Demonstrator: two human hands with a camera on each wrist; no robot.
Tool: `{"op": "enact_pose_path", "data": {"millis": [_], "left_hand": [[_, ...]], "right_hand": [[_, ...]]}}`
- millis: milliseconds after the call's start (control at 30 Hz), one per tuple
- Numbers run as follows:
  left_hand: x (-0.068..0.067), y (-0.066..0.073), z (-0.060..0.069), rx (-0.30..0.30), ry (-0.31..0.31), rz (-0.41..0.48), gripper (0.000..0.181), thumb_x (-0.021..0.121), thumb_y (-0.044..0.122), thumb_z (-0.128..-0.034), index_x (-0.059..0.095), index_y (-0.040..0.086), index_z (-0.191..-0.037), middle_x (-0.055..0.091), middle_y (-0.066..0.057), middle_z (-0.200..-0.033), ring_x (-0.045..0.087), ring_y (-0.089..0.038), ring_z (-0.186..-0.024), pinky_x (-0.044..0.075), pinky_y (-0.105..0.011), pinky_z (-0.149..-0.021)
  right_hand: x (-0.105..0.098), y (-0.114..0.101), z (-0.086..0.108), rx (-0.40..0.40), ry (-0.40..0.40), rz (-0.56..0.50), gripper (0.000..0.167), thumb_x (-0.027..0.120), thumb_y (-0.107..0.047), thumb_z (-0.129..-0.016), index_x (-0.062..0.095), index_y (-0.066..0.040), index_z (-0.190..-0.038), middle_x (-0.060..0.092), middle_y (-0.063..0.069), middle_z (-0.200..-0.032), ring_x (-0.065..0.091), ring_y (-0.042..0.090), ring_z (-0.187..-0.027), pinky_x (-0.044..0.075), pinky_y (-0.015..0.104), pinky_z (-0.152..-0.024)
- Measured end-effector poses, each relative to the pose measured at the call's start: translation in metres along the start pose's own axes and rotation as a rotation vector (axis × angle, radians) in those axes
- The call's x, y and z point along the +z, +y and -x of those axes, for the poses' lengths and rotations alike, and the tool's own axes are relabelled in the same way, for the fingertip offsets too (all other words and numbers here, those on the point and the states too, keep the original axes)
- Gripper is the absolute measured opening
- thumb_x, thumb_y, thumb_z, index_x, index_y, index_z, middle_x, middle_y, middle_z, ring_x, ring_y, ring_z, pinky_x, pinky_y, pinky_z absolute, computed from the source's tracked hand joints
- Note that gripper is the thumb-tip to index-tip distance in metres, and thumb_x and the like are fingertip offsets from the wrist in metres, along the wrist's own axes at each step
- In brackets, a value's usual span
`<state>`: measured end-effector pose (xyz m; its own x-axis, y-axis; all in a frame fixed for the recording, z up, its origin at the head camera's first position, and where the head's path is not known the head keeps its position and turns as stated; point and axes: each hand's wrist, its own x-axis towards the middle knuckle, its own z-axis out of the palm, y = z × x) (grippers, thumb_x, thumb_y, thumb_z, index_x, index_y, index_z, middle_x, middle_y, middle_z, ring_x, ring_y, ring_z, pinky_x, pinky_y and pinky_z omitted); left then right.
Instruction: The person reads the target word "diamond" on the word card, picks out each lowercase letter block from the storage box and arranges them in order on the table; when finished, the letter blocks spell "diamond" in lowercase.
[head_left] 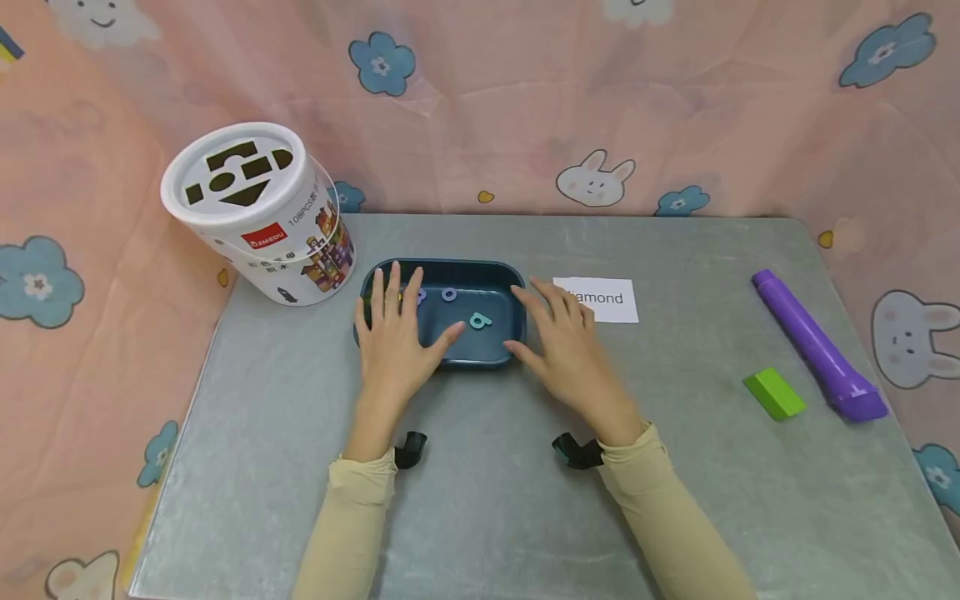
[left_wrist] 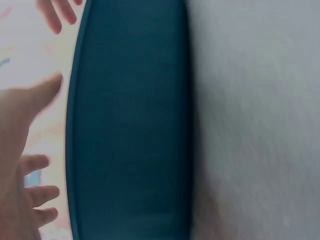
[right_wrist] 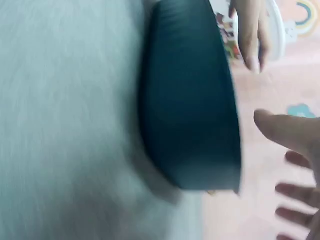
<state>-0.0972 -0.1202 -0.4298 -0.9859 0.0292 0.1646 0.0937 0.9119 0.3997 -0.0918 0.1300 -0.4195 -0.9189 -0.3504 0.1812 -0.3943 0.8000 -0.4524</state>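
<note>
Dark teal plastic in head view: shallow tray on the grey table, between left hand and right hand. Wide spread of fingers on both sides, no grip on anything. Inside the tray, a teal letter-like piece and a purple ring, apparently loose; could scatter with a sharp tilt or knock. Also at risk, from a careless rightward sweep: word card, part-hidden by the right fingers.

Left wrist view: shows mostly the tray's outer wall, thumb near the rim. Could tip from a lift at one end before the other.

Right wrist view: shows the same kind of wall, thumb well extended; too blurred for telling touch from near miss. Might slip under a light fingertip hold.
</note>
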Motion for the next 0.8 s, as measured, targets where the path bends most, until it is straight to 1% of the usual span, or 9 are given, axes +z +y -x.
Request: {"op": "enact_pose_path", "data": {"millis": [67, 133, 233, 300, 400, 467, 600, 733, 800], "left_hand": [[-0.002, -0.008, -0.002, -0.040, 0.067, 0.085, 0.092, 0.071, 0.060, -0.0953, 0.032, 0.017, -0.167, 0.025, -0.015, -0.176, 0.015, -0.037, -0.165, 0.015, -0.068, -0.128], [-0.004, -0.017, -0.005, -0.101, 0.138, 0.195, 0.083, 0.074, 0.048, -0.0974, 0.039, 0.012, -0.163, 0.035, -0.016, -0.172, 0.024, -0.039, -0.162, 0.021, -0.065, -0.126], [-0.002, -0.035, -0.009, -0.209, 0.229, 0.406, 0.068, 0.072, 0.032, -0.1010, 0.044, 0.008, -0.159, 0.044, -0.016, -0.166, 0.035, -0.037, -0.158, 0.026, -0.060, -0.127], [0.000, -0.046, -0.011, -0.273, 0.269, 0.571, 0.060, 0.067, 0.023, -0.1039, 0.045, 0.007, -0.158, 0.047, -0.016, -0.164, 0.039, -0.034, -0.155, 0.030, -0.058, -0.126], [0.003, -0.059, -0.012, -0.347, 0.273, 0.786, 0.051, 0.057, 0.019, -0.1101, 0.045, 0.006, -0.159, 0.049, -0.017, -0.163, 0.042, -0.030, -0.154, 0.033, -0.053, -0.127], [0.005, -0.064, -0.013, -0.388, 0.245, 0.896, 0.048, 0.050, 0.020, -0.1133, 0.046, 0.005, -0.159, 0.049, -0.017, -0.163, 0.042, -0.028, -0.155, 0.033, -0.048, -0.128], [0.010, -0.068, -0.013, -0.459, 0.189, 1.017, 0.046, 0.043, 0.021, -0.1157, 0.049, 0.005, -0.158, 0.046, -0.012, -0.166, 0.038, -0.025, -0.157, 0.027, -0.040, -0.131], [0.016, -0.070, -0.014, -0.491, 0.194, 1.104, 0.044, 0.043, 0.017, -0.1151, 0.050, 0.007, -0.158, 0.045, -0.009, -0.167, 0.036, -0.023, -0.158, 0.025, -0.037, -0.131], [0.018, -0.070, -0.013, -0.492, 0.196, 1.114, 0.044, 0.043, 0.016, -0.1149, 0.050, 0.008, -0.158, 0.045, -0.009, -0.167, 0.037, -0.022, -0.157, 0.026, -0.037, -0.131]], "right_hand": [[0.007, -0.003, -0.007, -0.066, 0.029, -0.047, 0.071, 0.083, -0.026, -0.095, 0.051, -0.015, -0.157, 0.050, 0.015, -0.159, 0.045, 0.039, -0.146, 0.036, 0.062, -0.111], [0.015, -0.005, -0.015, -0.112, 0.040, -0.087, 0.066, 0.086, -0.019, -0.092, 0.057, -0.014, -0.151, 0.060, 0.011, -0.150, 0.052, 0.035, -0.139, 0.039, 0.058, -0.108], [0.024, -0.007, -0.026, -0.118, 0.014, -0.105, 0.057, 0.085, -0.016, -0.092, 0.064, -0.016, -0.145, 0.068, 0.006, -0.142, 0.058, 0.029, -0.134, 0.038, 0.056, -0.109], [0.029, -0.009, -0.035, -0.108, -0.016, -0.085, 0.049, 0.083, -0.015, -0.093, 0.069, -0.016, -0.140, 0.071, 0.005, -0.138, 0.061, 0.027, -0.131, 0.036, 0.058, -0.111], [0.035, -0.013, -0.047, -0.097, -0.059, -0.022, 0.039, 0.083, -0.015, -0.094, 0.075, -0.015, -0.132, 0.075, 0.005, -0.131, 0.064, 0.026, -0.123, 0.033, 0.061, -0.111], [0.039, -0.015, -0.055, -0.092, -0.078, 0.029, 0.036, 0.083, -0.015, -0.093, 0.078, -0.015, -0.129, 0.078, 0.005, -0.126, 0.066, 0.027, -0.117, 0.033, 0.062, -0.111], [0.043, -0.017, -0.065, -0.076, -0.119, 0.109, 0.031, 0.083, -0.014, -0.093, 0.080, -0.016, -0.124, 0.079, 0.004, -0.121, 0.068, 0.026, -0.110, 0.034, 0.059, -0.108], [0.047, -0.018, -0.072, -0.066, -0.158, 0.161, 0.028, 0.083, -0.013, -0.093, 0.082, -0.015, -0.121, 0.079, 0.005, -0.117, 0.070, 0.027, -0.108, 0.040, 0.052, -0.102], [0.049, -0.018, -0.074, -0.063, -0.166, 0.189, 0.026, 0.083, -0.013, -0.093, 0.083, -0.014, -0.119, 0.079, 0.006, -0.114, 0.071, 0.027, -0.106, 0.042, 0.049, -0.097]]}}
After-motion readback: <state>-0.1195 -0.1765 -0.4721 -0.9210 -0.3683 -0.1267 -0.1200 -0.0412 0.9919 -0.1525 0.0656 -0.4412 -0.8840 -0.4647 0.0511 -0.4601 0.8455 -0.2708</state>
